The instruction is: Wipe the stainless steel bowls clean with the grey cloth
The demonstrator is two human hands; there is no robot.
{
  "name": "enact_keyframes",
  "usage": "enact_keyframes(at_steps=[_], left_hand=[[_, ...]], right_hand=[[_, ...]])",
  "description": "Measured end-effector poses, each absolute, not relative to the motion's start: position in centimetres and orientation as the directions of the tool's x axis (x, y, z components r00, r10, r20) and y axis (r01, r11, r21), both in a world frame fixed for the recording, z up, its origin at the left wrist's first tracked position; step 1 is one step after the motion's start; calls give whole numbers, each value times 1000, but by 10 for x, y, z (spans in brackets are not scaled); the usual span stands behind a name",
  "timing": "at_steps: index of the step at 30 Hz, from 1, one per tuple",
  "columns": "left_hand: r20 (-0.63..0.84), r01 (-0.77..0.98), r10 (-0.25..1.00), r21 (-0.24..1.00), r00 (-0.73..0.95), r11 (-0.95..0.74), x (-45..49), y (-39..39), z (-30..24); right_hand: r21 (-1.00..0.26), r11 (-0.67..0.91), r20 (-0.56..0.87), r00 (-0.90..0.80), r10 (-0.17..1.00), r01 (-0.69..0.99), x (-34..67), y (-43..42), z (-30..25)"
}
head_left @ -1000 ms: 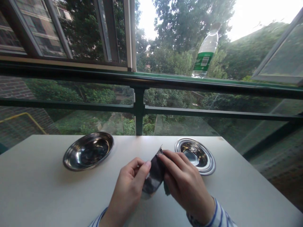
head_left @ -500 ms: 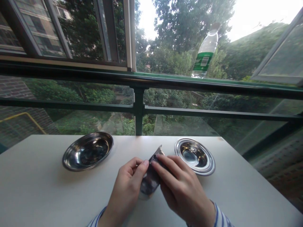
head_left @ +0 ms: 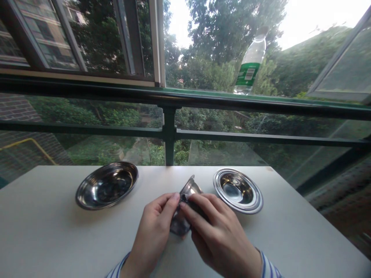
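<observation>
Both my hands grip a small shiny metal dish tilted on edge just above the white table, near its front middle. My left hand pinches the dish from the left, fingers curled round it. My right hand covers its right side, fingertips pressed on the rim. A wide steel bowl sits to the left on the table. A rimmed steel dish sits to the right, close to my right hand.
A green metal railing with glass panels runs behind the table's far edge. A clear plastic bottle with a green label stands on the rail at the right. Open window frames and trees lie beyond.
The held metal dish has turned so its rounded rim shows, and both hands have shifted slightly left and closer together.
</observation>
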State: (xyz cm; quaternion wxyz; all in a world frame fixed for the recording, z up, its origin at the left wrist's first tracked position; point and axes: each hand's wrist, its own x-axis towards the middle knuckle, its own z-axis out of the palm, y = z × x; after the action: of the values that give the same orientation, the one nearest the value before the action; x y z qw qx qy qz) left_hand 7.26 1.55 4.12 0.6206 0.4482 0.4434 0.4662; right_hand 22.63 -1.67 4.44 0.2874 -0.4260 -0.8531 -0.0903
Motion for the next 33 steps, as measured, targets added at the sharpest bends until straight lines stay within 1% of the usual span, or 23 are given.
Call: enact_keyframes(at_steps=[3, 5, 8, 11, 13, 17, 20, 23, 26, 28, 33], left_hand=[[-165, -189, 978, 964, 127, 188, 75, 14, 43], [-189, -204, 978, 958, 89, 203, 76, 13, 44], [-209, -264, 976, 940, 62, 218, 77, 13, 46], [-214, -312, 973, 922, 81, 229, 76, 15, 47], [-217, -320, 971, 917, 99, 237, 75, 15, 47], [-233, -314, 967, 915, 102, 254, 76, 15, 48], [-232, -334, 969, 909, 86, 248, 75, 15, 48], [-206, -324, 971, 916, 123, 236, 75, 16, 48], [-189, -280, 968, 932, 165, 230, 75, 16, 48], [-196, -274, 967, 933, 160, 234, 76, 16, 47], [-189, -282, 974, 935, 122, 216, 76, 15, 43]], right_hand=[[-173, 526, 588, -341, 733, 833, 233, -11, 42], [-197, 487, 582, -298, 757, 851, 235, -9, 42], [-138, 559, 586, -387, 712, 818, 230, -13, 43], [-86, 635, 593, -472, 652, 768, 225, -16, 44], [-105, 630, 604, -454, 655, 769, 226, -14, 42], [-180, 557, 609, -353, 710, 811, 231, -9, 37], [-142, 598, 601, -411, 686, 789, 228, -12, 37], [-123, 643, 609, -454, 651, 756, 225, -13, 39], [-195, 596, 646, -355, 675, 779, 228, -10, 39], [-223, 570, 651, -314, 691, 791, 229, -9, 39], [-152, 624, 623, -416, 663, 766, 225, -13, 42]])
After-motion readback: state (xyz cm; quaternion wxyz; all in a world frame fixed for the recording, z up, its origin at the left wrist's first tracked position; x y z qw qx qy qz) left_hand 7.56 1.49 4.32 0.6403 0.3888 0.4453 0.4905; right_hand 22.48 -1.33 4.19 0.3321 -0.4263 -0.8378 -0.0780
